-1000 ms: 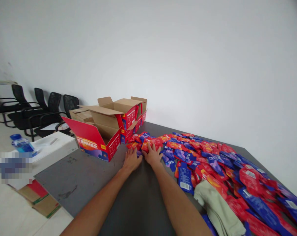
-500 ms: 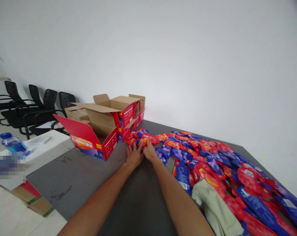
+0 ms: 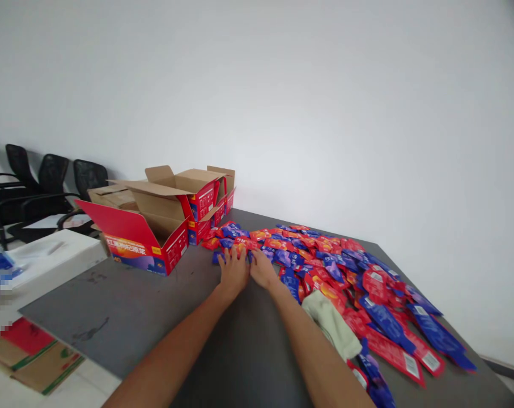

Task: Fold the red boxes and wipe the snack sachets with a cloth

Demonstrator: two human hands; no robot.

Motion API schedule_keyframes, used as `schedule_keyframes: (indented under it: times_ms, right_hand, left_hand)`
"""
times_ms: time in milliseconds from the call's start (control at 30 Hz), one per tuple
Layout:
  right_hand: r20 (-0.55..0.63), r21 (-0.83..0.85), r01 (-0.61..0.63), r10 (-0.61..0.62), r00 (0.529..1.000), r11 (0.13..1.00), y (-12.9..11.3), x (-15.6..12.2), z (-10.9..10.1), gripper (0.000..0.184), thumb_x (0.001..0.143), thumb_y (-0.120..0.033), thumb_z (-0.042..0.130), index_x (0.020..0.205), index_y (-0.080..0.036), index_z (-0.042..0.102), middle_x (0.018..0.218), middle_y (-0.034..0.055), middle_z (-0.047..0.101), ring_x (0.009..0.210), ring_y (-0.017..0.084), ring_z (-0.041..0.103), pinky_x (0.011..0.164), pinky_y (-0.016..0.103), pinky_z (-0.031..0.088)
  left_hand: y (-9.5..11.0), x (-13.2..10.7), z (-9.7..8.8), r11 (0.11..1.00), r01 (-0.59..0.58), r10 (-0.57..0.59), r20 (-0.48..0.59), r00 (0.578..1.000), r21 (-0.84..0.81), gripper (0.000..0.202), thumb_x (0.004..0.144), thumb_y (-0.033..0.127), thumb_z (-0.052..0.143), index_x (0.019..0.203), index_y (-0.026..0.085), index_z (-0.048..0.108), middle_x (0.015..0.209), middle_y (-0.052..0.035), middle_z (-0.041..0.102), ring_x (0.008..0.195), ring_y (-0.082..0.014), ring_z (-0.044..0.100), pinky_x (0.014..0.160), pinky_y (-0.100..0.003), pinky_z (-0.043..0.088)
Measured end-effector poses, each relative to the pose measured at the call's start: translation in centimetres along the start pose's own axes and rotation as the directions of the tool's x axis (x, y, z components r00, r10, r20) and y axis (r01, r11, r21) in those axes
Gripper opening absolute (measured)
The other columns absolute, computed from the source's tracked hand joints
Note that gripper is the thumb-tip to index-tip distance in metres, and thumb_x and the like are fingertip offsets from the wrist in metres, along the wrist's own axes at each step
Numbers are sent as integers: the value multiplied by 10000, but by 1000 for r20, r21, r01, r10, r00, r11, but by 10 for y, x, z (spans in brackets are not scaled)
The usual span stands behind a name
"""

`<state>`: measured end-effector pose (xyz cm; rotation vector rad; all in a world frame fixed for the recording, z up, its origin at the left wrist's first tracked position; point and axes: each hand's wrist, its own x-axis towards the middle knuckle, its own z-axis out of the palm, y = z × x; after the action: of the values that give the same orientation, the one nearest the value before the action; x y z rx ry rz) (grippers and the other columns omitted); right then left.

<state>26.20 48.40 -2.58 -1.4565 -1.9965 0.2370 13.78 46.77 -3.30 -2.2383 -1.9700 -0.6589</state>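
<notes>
My left hand (image 3: 234, 273) lies over the near edge of a pile of small pouches, its fingers spread. Beneath its fingertips a blue pouch (image 3: 217, 258) sticks out on the left. Close beside it, my right hand (image 3: 263, 270) has its fingers curled together on the blue pouch's other end, mostly hidden by the hands. A red pouch (image 3: 245, 243) with an orange print lies just beyond the fingers. More red and blue pouches (image 3: 284, 258) spread to the right along the dark table (image 3: 188, 317).
Open red cardboard boxes (image 3: 133, 255) stand at the left, with more stacked behind. A pale cloth (image 3: 331, 323) lies on the pouches near my right forearm. A white box (image 3: 65, 258) stands left of the table, black chairs (image 3: 52, 175) beyond. A white wall (image 3: 303, 113) runs behind.
The view has swung right, so boxes and pouches sit further left. My hands have shifted from a red pouch onto a blue one, and my right hand remains beside my left.
</notes>
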Motion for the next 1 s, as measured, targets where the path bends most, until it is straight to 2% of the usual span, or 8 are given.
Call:
schedule_keyframes:
  times_ms: [167,333,500,633,700,800,900,1000]
  right_hand:
    - [-23,-99,-61,59,998,993,6,-56,-43,463,882,-114,391,1292,-75,600,1383,184,568,1354,233,470,1143,375,371]
    - [-68,-202,-118,106,992,972,21,-114,-89,454,875,-122,407,1280,-90,610,1384,172,563,1348,230,468,1145,364,363]
    - [-123,-294,-196,166,978,936,31,-160,-120,409,825,-138,481,1192,-99,658,1307,209,583,1245,321,510,1108,469,360]
    - [-210,-408,-333,267,940,850,33,-179,-124,442,799,-255,576,1225,-151,637,1364,222,523,1260,427,423,1018,597,349]
    - [-242,-447,-383,303,922,808,33,-184,-121,488,804,-329,600,1270,-184,606,1383,218,503,1244,439,414,975,610,354]
    - [-257,-467,-393,304,917,792,35,-187,-114,571,789,-386,645,1327,-215,561,1381,215,498,1197,418,450,938,576,379]
    - [-242,-489,-406,327,913,772,38,-187,-110,615,763,-355,682,1351,-239,542,1380,214,494,1179,422,480,918,564,394]
    - [-214,-488,-429,373,903,760,42,-185,-108,614,761,-254,661,1361,-230,531,1373,225,499,1168,428,512,912,569,402]
  left_hand:
    - [45,-27,-3,995,-91,92,30,995,-33,530,957,404,394,1440,202,475,1537,-201,389,1421,-416,308,1120,-636,200]
    - [90,-50,-3,986,-135,142,77,987,-96,501,918,427,472,1337,170,566,1489,-206,444,1412,-401,314,1119,-602,222]
    - [120,-63,-5,972,-153,182,165,969,-177,488,876,440,523,1245,134,615,1240,-205,619,1200,-361,518,1013,-503,367]
    - [129,-64,3,968,-103,152,209,966,-228,484,875,436,515,1226,120,621,1182,-199,644,1166,-343,541,979,-450,388]
    - [128,-62,8,963,-66,125,217,968,-263,454,863,420,536,1200,130,626,1187,-187,643,1157,-319,554,979,-416,391]
    - [123,-58,12,940,-29,114,231,966,-341,395,838,379,575,1152,146,632,1187,-163,647,1154,-289,569,995,-383,387]
    - [116,-54,15,892,13,118,261,958,-452,383,808,295,608,1166,160,611,1214,-145,647,1162,-259,581,990,-347,398]
    - [107,-51,20,809,90,109,300,948,-581,410,740,242,673,1140,177,614,1169,-111,684,1096,-235,623,931,-311,435]
